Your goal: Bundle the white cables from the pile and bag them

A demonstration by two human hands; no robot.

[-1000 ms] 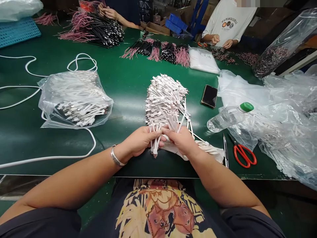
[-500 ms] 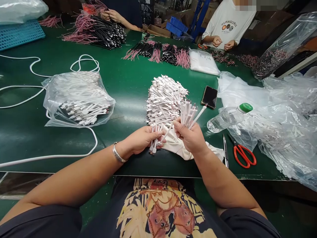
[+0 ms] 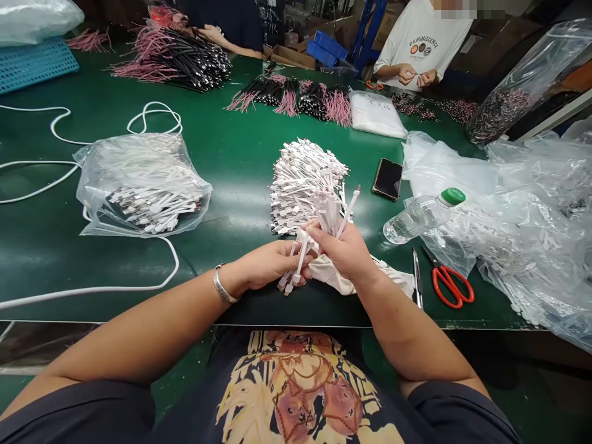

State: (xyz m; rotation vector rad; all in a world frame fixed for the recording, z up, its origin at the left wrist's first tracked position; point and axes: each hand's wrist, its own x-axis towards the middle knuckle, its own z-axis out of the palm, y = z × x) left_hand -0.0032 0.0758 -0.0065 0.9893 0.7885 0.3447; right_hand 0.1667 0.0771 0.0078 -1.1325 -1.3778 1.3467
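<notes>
My left hand (image 3: pixel 272 265) is closed around a small bunch of short white cables (image 3: pixel 290 280), their flat plug ends pointing down toward me. Just right of it, my right hand (image 3: pixel 340 250) grips a thicker bunch of white cables (image 3: pixel 328 209) that stands up from the fist, one cable leaning out to the right. The two hands almost touch, and a single white cable (image 3: pixel 303 250) lies between them across the left bunch. Behind them rises a heap of the same white cables (image 3: pixel 300 172). A cream cloth (image 3: pixel 330 277) is partly hidden under my right hand.
On the left lies a clear bag of white cables (image 3: pixel 143 185) beside a long white cord (image 3: pixel 115 288). To the right are a phone (image 3: pixel 387 179), a bottle (image 3: pixel 416 219), red-handled scissors (image 3: pixel 453 287), tweezers-like tool (image 3: pixel 417 277) and plastic bags (image 3: pixel 522 240). Two people work across the green table (image 3: pixel 240 154).
My right hand has moved left, closer to my left hand, carrying its bunch along. The single cable between the hands now lies more upright over the left bunch.
</notes>
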